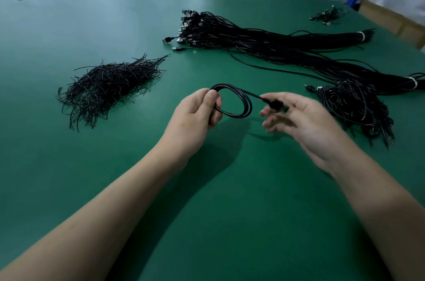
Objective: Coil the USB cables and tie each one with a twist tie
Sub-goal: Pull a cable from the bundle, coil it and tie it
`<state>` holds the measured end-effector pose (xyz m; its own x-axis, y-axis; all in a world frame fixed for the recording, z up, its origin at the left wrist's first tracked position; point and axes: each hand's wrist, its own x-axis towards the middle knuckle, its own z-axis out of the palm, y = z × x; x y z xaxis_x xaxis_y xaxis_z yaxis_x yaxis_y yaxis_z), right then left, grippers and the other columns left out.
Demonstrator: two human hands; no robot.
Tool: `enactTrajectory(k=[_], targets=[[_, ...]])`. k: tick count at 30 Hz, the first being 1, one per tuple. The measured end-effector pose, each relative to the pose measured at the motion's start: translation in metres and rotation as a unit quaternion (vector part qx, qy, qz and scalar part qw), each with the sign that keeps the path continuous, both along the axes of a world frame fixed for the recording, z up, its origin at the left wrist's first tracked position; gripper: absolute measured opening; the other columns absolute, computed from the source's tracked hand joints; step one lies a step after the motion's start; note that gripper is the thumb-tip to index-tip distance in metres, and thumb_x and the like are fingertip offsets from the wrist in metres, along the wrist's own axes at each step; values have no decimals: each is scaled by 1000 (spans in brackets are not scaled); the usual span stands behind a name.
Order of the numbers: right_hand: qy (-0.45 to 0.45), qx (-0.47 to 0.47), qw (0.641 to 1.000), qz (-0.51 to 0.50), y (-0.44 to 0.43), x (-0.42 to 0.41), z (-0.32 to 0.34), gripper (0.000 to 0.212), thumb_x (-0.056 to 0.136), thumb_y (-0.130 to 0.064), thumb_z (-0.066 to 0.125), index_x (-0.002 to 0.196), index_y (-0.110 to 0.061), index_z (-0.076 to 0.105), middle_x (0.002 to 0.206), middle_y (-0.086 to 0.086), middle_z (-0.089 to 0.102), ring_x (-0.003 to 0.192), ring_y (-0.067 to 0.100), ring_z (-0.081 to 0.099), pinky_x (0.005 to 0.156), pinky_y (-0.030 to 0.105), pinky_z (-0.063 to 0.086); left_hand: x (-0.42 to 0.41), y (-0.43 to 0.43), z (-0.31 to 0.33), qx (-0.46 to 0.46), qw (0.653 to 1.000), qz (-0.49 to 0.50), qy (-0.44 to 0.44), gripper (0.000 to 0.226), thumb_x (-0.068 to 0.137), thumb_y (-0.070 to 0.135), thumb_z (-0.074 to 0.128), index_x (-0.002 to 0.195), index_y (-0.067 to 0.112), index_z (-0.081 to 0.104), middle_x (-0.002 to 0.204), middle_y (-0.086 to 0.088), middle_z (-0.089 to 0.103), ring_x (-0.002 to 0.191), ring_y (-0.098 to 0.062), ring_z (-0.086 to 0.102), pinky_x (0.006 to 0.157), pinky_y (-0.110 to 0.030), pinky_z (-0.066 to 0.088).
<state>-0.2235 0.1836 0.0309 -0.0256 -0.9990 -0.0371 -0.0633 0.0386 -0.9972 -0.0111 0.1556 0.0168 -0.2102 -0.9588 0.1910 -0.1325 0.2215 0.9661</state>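
Coiled USB cable (236, 116) between hands: left hand (195, 115) pinches coil; right hand (301, 121) seemingly pinches its plug end, blurred.

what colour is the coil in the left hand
Black; the coil in the left hand shows best in head view.

A matt, smooth finish is seen on the green worktop (230, 211). The coiled black USB cable (244, 105) is sheathed in smooth, faintly glossy plastic. Glints are shown by the heap of thin black twist ties (108, 87). Metal plug shells (166, 40) are seen on the bundle of black cables (276, 45).
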Motion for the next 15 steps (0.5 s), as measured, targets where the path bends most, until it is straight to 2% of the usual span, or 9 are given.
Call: enactTrajectory(k=[2,4,6,8,10,11,13,15], targets=[[6,22,999,43,2,7,-6,24,105,-8,46,118,-14,66,95,5,75,78,17,69,72,29,60,-2,1,0,36,996,-31,72,31,111,24,34,86,17,51,59,10,44,57,-11,32,55,-19,31],[49,13,995,87,3,15,-11,29,103,-6,50,129,-14,60,104,6,74,80,17,69,71,28,59,-4,2,0,50,992,-55,104,31,111,24,34,86,17,51,59,10,44,55,-8,31,52,-15,30],[67,-17,991,112,3,21,-14,43,100,-5,55,142,-16,51,114,4,72,83,16,70,71,28,57,-5,2,-1,61,990,-67,113,32,111,24,33,86,17,51,59,10,43,54,-8,30,51,-15,30],[48,-47,991,116,3,25,-17,69,93,-14,67,154,-24,35,129,3,64,89,18,70,74,28,56,-6,3,-2,78,986,-75,126,32,111,24,33,86,16,51,58,10,43,54,-8,29,51,-14,30],[4,-65,992,110,4,26,-19,92,80,-27,78,155,-39,26,141,2,54,98,22,68,83,33,56,-7,4,-2,97,982,-85,140,32,111,24,33,86,16,51,58,9,42,54,-8,29,50,-15,30],[-14,-79,991,106,4,27,-19,92,75,-31,81,149,-48,30,146,2,50,102,24,67,86,35,55,-7,5,-2,104,980,-90,143,32,111,25,33,86,16,51,58,9,42,53,-8,28,50,-15,30],[-8,-117,989,87,4,30,-20,88,76,-33,80,148,-51,31,144,2,51,101,24,64,85,33,53,-10,7,-3,116,978,-99,141,31,111,25,33,86,17,51,58,9,42,53,-8,28,49,-15,30],[53,-154,985,58,5,31,-20,82,84,-36,74,154,-39,30,129,5,58,93,20,59,78,28,50,-12,8,-5,132,976,-99,139,31,111,24,33,86,17,50,57,9,42,52,-8,28,48,-15,29]])
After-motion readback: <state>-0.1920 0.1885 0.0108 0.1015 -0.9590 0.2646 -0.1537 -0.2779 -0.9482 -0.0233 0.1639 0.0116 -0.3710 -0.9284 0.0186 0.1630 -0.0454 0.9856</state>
